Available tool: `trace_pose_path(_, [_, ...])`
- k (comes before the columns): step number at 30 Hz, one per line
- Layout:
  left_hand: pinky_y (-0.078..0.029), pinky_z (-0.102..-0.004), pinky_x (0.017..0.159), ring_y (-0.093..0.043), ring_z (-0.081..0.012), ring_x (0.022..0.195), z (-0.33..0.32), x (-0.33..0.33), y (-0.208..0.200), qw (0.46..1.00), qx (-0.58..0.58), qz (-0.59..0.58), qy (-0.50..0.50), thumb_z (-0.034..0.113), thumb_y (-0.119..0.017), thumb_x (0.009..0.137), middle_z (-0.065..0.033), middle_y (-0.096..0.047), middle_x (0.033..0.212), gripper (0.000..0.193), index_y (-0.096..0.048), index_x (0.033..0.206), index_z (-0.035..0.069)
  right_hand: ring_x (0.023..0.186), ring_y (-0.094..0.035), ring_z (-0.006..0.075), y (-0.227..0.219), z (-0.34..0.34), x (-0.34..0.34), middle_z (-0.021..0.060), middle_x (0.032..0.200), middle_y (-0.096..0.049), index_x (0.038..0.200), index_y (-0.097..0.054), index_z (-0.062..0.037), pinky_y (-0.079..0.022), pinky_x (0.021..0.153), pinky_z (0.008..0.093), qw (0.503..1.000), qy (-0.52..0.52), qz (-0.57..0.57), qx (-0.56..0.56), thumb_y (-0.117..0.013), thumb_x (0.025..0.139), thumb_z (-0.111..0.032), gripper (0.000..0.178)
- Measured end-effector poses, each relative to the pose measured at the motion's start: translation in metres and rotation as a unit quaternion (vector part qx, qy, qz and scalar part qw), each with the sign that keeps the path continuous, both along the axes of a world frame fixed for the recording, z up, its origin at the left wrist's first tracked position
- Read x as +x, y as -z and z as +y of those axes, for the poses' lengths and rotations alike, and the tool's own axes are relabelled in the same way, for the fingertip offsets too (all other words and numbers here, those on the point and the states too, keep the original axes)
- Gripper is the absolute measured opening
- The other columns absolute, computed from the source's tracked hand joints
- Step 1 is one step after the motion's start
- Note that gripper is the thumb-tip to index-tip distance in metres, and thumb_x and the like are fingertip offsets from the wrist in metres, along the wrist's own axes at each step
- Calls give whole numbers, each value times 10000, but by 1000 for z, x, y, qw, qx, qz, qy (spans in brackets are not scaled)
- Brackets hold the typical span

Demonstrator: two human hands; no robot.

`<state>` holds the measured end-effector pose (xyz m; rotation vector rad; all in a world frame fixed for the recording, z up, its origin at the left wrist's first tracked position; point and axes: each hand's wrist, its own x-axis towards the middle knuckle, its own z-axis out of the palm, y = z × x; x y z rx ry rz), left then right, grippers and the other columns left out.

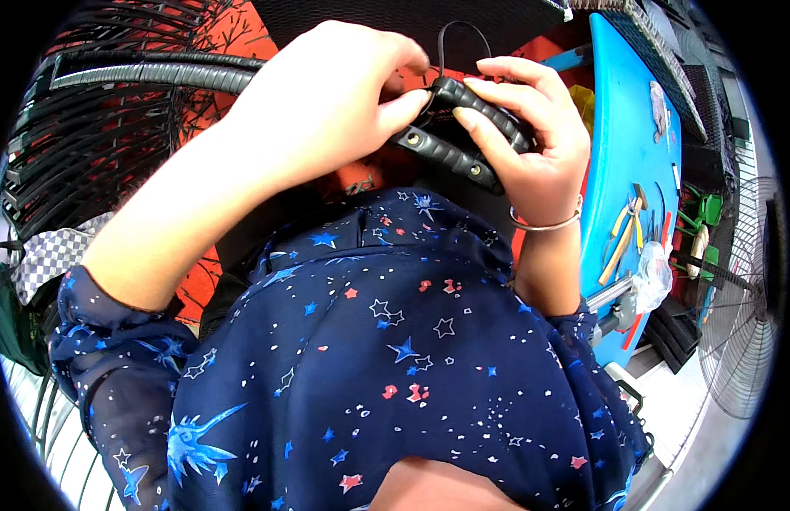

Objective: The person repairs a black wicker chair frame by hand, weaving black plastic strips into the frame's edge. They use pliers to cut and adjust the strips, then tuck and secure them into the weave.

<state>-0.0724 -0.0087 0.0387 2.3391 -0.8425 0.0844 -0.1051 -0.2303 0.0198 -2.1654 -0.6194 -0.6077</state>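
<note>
A curved bar wrapped in black strip [157,77] runs in from the left behind my left hand. Its wrapped end [480,106] lies under my right hand [544,119], whose fingers and thumb grip it from the right. A thin black strip [442,47] loops up from this end. My left hand [352,94] is closed at the strip's lower part, thumb and fingers pinching next to the wrapped end. Just below, a second black wrapped bar [446,157] shows two round metal fittings. Part of the strip is hidden by my left fingers.
To the right stands a blue table [616,170] with a hammer [625,230], yellow-handled pliers [621,223] and a clear plastic bag [652,277]. A fan [740,315] is at the far right. Black woven-strip frames [97,145] crowd the left; red flooring [208,285] carries black scraps.
</note>
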Motion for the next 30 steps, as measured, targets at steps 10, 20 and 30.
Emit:
trace_pose_path(10, [-539,-460,714,-676,-388,780,3,4,-9,990,90,-39,103,181,-677,886,-193,-694,806,194,-720,875,-8,938,-706,229,1,-1,0,123,1059,-712,953,-759,-37,-556,819,311,1000,1,3,-16,-831,732,-57,233])
trace_pose_path(20, [-527,-470,690,-663,-389,748,2,-4,2,995,80,-41,51,169,-632,919,-188,-664,757,172,-708,897,17,946,-696,230,-3,3,-7,106,1053,-708,965,-758,-45,-556,819,318,999,6,11,-34,-832,728,-48,248])
trace_pose_path(30, [-556,-417,767,-705,-345,845,3,9,-5,994,43,52,81,174,-634,935,-202,-712,882,253,-686,1073,-31,968,-685,234,-4,0,-3,93,1095,-706,974,-765,-60,-545,840,329,999,22,27,-30,-841,710,-58,275])
